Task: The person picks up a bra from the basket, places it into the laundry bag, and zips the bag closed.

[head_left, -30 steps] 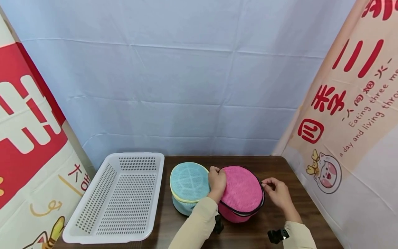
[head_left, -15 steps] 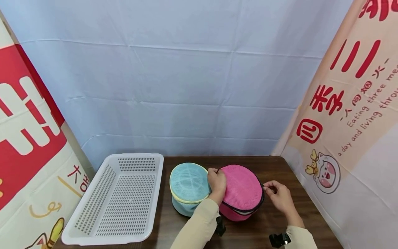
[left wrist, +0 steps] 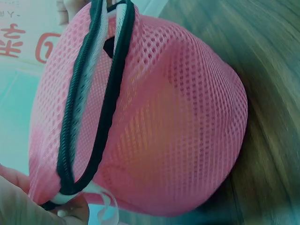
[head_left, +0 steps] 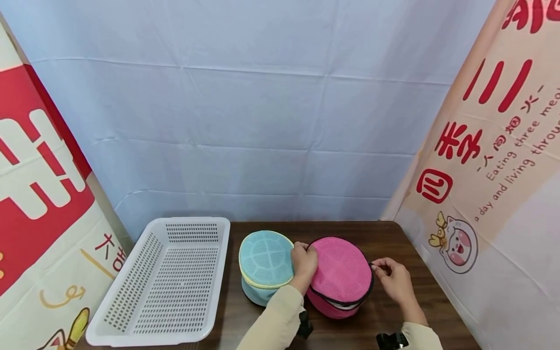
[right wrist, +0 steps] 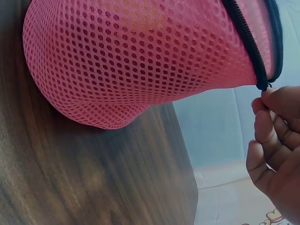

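Observation:
A round pink mesh laundry bag (head_left: 339,272) with a black zipper stands on the table. Its zipper (left wrist: 105,122) gapes along the front, and something yellowish shows faintly through the mesh in the left wrist view. My left hand (head_left: 303,265) pinches the bag's left rim. At the right rim, thumb and finger of my right hand (head_left: 395,282) pinch the small zipper pull (right wrist: 265,88). Left of the pink bag, close to my left hand, is a round blue mesh laundry bag (head_left: 266,257) with yellow trim, its lid lying flat.
A white perforated plastic basket (head_left: 214,291) stands on the left of the dark wooden table (head_left: 385,233). Pale blue cloth (head_left: 262,121) hangs behind the table. Printed cloths hang at the left (head_left: 39,194) and right (head_left: 481,170) sides.
My right hand has shifted slightly toward the table's front, still pinching the zipper pull. The gap at the bag's front looks a little wider. My left hand keeps its pinch on the rim.

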The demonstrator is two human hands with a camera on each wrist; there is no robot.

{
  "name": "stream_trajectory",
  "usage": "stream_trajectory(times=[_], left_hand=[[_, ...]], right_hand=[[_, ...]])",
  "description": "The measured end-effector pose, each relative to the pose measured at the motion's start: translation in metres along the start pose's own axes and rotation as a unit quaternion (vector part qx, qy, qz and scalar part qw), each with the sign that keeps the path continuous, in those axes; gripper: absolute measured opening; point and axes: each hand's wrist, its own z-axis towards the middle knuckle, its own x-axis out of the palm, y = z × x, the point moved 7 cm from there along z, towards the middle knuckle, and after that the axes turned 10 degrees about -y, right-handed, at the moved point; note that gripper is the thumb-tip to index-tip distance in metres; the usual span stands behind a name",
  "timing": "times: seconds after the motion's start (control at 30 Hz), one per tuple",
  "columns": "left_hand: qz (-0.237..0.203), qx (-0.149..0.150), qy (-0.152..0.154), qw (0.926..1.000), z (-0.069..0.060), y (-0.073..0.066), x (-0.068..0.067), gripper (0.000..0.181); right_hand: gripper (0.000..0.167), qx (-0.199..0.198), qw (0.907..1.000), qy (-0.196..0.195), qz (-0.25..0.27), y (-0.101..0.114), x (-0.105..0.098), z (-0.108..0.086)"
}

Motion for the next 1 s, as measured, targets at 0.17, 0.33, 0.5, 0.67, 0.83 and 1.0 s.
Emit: stream_trajectory(times=[0.17,0.33,0.5,0.67,0.83,1.0], left_hand=[[0.016,0.011,0.017,0.9997,0.000,-0.001,-0.001,0.002],[0.023,0.037,0.026,0.9987,0.006,-0.004,0.002,0.022],[0.045,0.080,0.066,0.9936,0.013,-0.010,0.010,0.027],[0.088,0.112,0.111,0.9836,0.020,-0.013,0.021,0.031],[0.110,0.109,0.153,0.9760,0.026,-0.013,0.031,0.037],[0.115,0.092,0.175,0.9737,0.030,-0.013,0.034,0.038]], right_hand=[[0.010,0.006,1.0000,-0.002,0.000,-0.003,0.002,0.000],[0.007,0.010,0.9998,0.005,0.013,-0.006,0.008,0.007],[0.005,0.003,0.9998,0.001,0.021,-0.007,0.008,0.012],[0.004,-0.002,0.9997,-0.005,0.022,-0.008,0.009,0.014],[0.008,0.004,0.9996,0.001,0.027,-0.009,0.012,0.014],[0.009,0.001,0.9995,0.000,0.030,-0.008,0.012,0.013]])
